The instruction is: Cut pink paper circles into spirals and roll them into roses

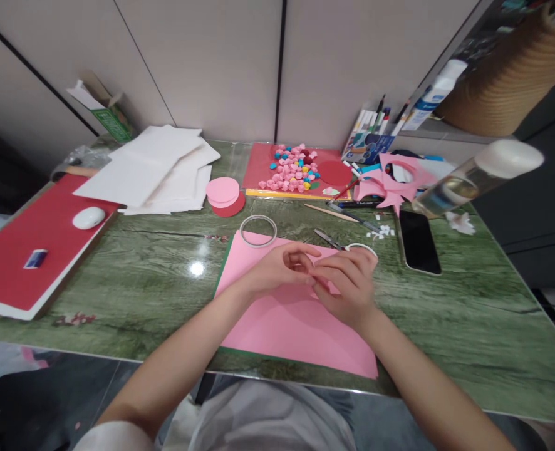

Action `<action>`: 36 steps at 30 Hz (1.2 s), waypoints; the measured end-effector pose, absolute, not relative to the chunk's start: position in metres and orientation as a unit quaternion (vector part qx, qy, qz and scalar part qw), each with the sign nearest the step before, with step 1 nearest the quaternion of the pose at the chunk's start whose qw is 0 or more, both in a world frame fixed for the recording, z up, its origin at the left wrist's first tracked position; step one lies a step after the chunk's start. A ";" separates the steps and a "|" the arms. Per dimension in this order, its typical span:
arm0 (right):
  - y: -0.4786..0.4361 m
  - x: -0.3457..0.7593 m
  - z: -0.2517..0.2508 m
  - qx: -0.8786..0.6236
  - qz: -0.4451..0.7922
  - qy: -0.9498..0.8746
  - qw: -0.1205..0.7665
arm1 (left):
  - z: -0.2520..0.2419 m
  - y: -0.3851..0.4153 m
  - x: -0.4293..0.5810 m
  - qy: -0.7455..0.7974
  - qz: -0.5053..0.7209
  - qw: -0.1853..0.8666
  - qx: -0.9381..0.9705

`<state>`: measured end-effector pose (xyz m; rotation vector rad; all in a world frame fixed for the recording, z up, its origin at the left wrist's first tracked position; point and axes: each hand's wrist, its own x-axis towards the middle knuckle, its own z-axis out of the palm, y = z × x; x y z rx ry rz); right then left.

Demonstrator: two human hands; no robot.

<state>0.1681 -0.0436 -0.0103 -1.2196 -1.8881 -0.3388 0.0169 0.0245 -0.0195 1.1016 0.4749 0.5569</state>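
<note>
Green table (165, 275), pink paper (287, 329), pale panels (221, 62)

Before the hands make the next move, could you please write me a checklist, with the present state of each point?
1. Left hand and right hand above pink sheet: ok.
2. Anything held in them: cannot tell, too small.
3. Scissors well away from right hand: not ok, handle right behind it.
4. Phone off pink sheet: ok.
5. Tape off pink sheet: not ok, overlaps its far edge.
</note>
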 end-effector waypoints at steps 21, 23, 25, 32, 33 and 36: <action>-0.045 0.171 -0.008 -0.496 -0.111 -0.751 0.423 | -0.019 0.026 0.015 0.209 0.239 0.825 0.467; -0.045 0.171 -0.008 -0.496 -0.105 -0.751 0.422 | -0.021 0.025 0.016 0.209 0.239 0.831 0.456; -0.045 0.171 -0.009 -0.495 -0.105 -0.753 0.422 | -0.021 0.024 0.017 0.212 0.242 0.835 0.446; -0.044 0.170 -0.012 -0.485 -0.132 -0.757 0.417 | -0.018 0.020 0.019 0.217 0.247 0.827 0.456; -0.044 0.170 -0.013 -0.483 -0.136 -0.757 0.417 | -0.018 0.020 0.019 0.218 0.247 0.825 0.460; -0.044 0.170 -0.013 -0.476 -0.146 -0.760 0.417 | -0.016 0.019 0.019 0.222 0.252 0.812 0.478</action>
